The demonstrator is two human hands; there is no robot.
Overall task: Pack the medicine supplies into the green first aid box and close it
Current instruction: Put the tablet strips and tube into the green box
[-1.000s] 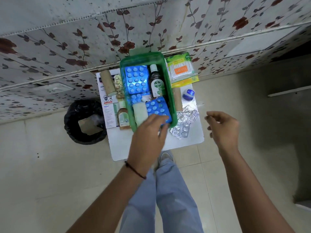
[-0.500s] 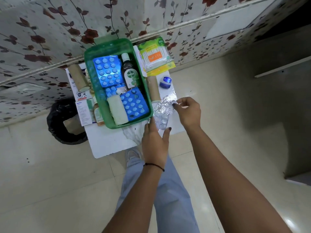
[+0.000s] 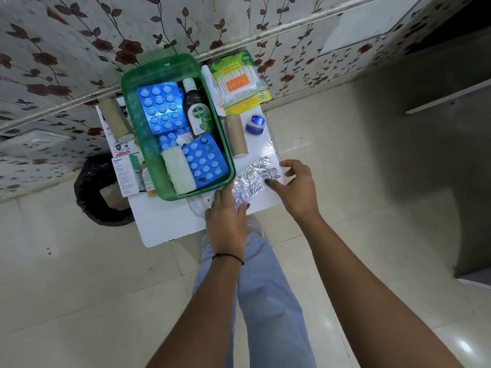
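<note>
The green first aid box (image 3: 127, 83) stands open on a small white table (image 3: 164, 224). Inside lie blue blister packs (image 3: 160, 110), a Dettol bottle (image 3: 198, 112) and a white gauze roll (image 3: 178, 171). Crumpled silver blister strips (image 3: 255, 175) lie on the table just right of the box's near corner. My left hand (image 3: 227, 216) covers their near end, with the strips between thumb and fingers. My right hand (image 3: 297, 187) is beside their right end with fingers spread and the thumb tip touching the foil.
Right of the box are a cotton swab pack (image 3: 236, 83), a white tube (image 3: 212, 88), a brown roll (image 3: 236, 136) and a small blue jar (image 3: 255, 124). Left of it are another brown roll (image 3: 115, 120) and a medicine carton (image 3: 125, 173). A black bin (image 3: 101, 197) stands on the floor.
My left hand left the box and came down onto the silver strips. My right hand reached in, pinched the strips, then let go and spread its fingers.
</note>
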